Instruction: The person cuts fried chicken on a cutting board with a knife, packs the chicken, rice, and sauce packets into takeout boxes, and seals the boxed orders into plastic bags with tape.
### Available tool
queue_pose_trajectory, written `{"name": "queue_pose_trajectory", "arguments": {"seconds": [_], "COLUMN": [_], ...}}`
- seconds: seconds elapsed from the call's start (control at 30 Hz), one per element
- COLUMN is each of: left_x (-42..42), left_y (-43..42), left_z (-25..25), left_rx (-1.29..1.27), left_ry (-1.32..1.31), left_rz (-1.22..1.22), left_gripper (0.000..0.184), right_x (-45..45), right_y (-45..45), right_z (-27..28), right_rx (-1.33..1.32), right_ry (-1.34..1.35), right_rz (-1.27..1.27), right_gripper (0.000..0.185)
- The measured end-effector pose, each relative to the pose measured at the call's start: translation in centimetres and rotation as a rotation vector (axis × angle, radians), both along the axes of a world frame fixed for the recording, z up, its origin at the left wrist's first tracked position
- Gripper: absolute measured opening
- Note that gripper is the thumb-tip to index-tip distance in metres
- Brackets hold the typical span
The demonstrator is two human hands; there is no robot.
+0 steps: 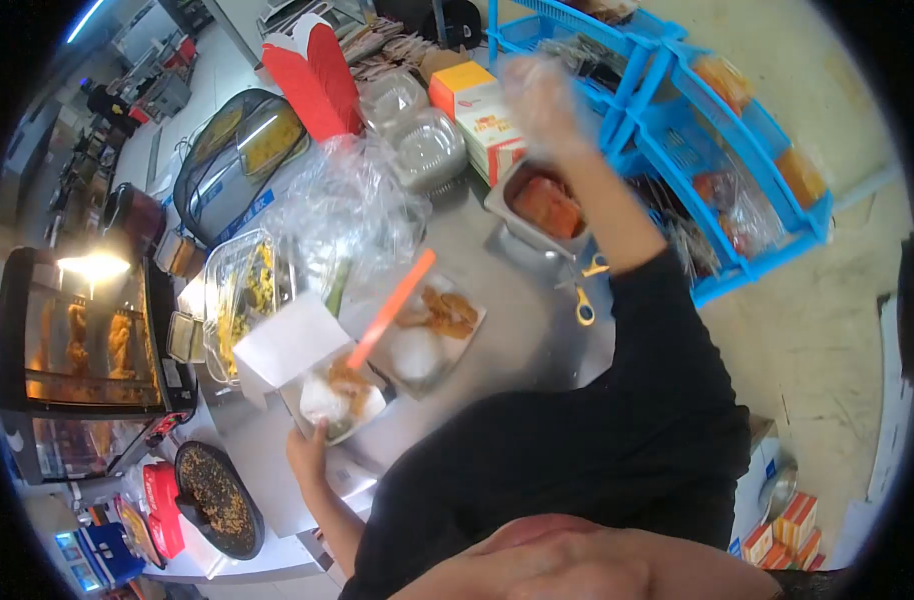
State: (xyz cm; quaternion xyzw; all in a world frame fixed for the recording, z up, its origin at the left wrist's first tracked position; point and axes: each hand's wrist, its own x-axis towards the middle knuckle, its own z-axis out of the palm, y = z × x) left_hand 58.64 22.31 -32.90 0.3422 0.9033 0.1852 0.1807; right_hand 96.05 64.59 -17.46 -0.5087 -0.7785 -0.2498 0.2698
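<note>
On the bench (532, 325), filling seems underway: left hand (308, 455) grips a box (371, 405), right hand (540, 102) too blurred to tell, and steady holding is needed next.

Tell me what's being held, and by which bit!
The left grip holds the open takeout box of rice by its near rim; the right grip is too blurred to tell.

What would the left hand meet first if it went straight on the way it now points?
The left hand would meet the open white cardboard food box first; its thumb appears to touch one edge. The box's raised white flap seems next, though depth is unclear.
</note>
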Motion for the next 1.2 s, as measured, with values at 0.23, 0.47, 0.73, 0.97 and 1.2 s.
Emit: {"name": "queue_pose_trajectory", "arguments": {"seconds": [0.23, 0.47, 0.73, 0.97, 1.2], "left_x": [1.2, 0.6, -0.9, 0.7, -0.6], "left_y": [1.0, 1.0, 0.3, 1.2, -2.6], "left_z": [1.7, 0.8, -0.8, 2.0, 0.8], "left_rx": [-0.017, 0.012, -0.013, -0.045, 0.045], "left_ry": [-0.107, -0.209, -0.149, -0.111, -0.152], "left_rz": [0.105, 0.169, 0.107, 0.116, 0.026], "left_gripper": [0.044, 0.047, 0.053, 0.057, 0.052], "right_x": [11.7, 11.7, 7.7, -2.6, -9.9], "right_y": [21.1, 23.0, 12.2, -11.2, -19.7], "right_z": [-7.0, -9.5, 1.6, 4.8, -10.8], "right_rx": [-0.454, -0.449, -0.417, -1.075, -0.786], "right_ry": [0.363, 0.119, -0.197, 0.177, -0.051], "right_rz": [-0.573, -0.561, -0.327, 0.801, 0.749], "right_gripper": [0.028, 0.031, 0.035, 0.037, 0.026]}}
